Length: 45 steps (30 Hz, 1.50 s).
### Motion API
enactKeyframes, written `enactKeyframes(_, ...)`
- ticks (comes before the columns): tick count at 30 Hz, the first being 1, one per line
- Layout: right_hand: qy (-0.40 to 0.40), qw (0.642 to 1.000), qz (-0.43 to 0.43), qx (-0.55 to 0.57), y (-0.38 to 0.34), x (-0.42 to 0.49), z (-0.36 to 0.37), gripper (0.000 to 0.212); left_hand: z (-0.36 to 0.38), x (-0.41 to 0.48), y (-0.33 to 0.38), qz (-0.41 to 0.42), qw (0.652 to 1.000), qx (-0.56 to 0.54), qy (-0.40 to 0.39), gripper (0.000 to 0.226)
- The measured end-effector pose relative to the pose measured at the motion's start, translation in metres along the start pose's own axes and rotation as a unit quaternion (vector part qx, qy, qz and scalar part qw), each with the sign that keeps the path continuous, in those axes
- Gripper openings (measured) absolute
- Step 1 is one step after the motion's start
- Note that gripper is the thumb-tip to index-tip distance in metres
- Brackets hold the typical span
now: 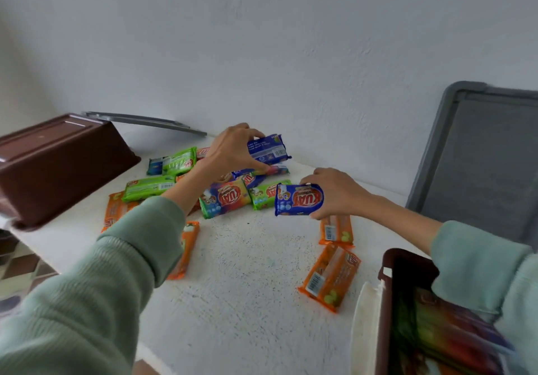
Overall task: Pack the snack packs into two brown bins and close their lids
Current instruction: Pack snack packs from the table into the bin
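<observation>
- Head view, progress: the packing looks partway done. The right brown bin [388, 261], at the tabletop's near right corner, already has packs in it, but they are too blurred to count. The left brown bin [58, 165] sits at the left edge, tipped so its underside shows, and its inside is hidden.
- Still to do: most packs lie loose on the tabletop [247, 272], heaped toward the far edge. Neither bin has its lid on.
- Left hand [233, 150]: fingers and thumb are clamped round a blue pack [269, 149], which is held above the heap near the far edge.
- Right hand [334, 191]: it grips a second blue pack [300, 200] by its end, over the tabletop's middle and just beside the heap.
- Bins and lids: there are two bins and two grey lids. The upright lid [480, 156] leans at the right edge, and the flat lid [145, 121] lies along the far edge behind the tipped bin.
- Loose packs:
  - three green packs [148, 188];
  - four orange packs [330, 277];
  - one rainbow-coloured pack [225, 200];
  - at least one more blue pack in the heap [256, 177], and others are partly buried, so the total is uncertain.
</observation>
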State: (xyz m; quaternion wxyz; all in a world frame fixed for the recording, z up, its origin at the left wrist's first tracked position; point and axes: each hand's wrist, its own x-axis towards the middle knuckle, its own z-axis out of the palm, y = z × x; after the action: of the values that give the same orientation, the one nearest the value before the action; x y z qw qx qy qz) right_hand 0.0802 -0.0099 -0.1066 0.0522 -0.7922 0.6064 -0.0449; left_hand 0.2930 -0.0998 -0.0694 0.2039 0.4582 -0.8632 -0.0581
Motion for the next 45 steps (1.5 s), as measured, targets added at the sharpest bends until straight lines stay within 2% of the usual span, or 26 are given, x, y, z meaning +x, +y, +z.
enactKeyframes(3,0.038,0.999,0.008,0.006,0.008,-0.040,-0.031,0.073,-0.013,0.002,0.019,0.020,1.000,0.000,0.006,0.070)
enactKeyframes(7,0.084,0.994,0.072,0.011,0.024,-0.115,-0.071,0.072,-0.023,0.002,0.064,0.074,0.997,0.001,-0.008,0.070)
enactKeyframes(12,0.104,0.985,0.141,-0.005,0.034,-0.213,-0.099,0.073,-0.025,-0.021,0.140,0.170,0.984,-0.019,-0.043,0.088)
enactKeyframes(21,0.018,0.977,0.213,0.024,0.020,-0.345,-0.080,0.075,0.002,-0.091,0.247,0.343,0.919,-0.064,-0.186,0.079)
enactKeyframes(29,-0.067,0.976,0.203,0.028,0.016,-0.386,-0.038,0.077,0.039,-0.152,0.266,0.389,0.869,0.042,-0.303,0.082)
enactKeyframes(34,-0.089,0.976,0.197,0.035,0.012,-0.390,-0.024,0.075,0.049,-0.176,0.262,0.402,0.887,0.067,-0.215,0.078)
enactKeyframes(38,-0.089,0.976,0.198,0.029,0.009,-0.388,-0.023,0.076,0.056,-0.183,0.255,0.431,0.887,0.088,-0.140,0.069)
enactKeyframes(45,-0.068,0.978,0.196,0.026,0.007,-0.387,-0.024,0.075,0.058,-0.177,0.258,0.470,0.861,0.054,-0.184,0.063)
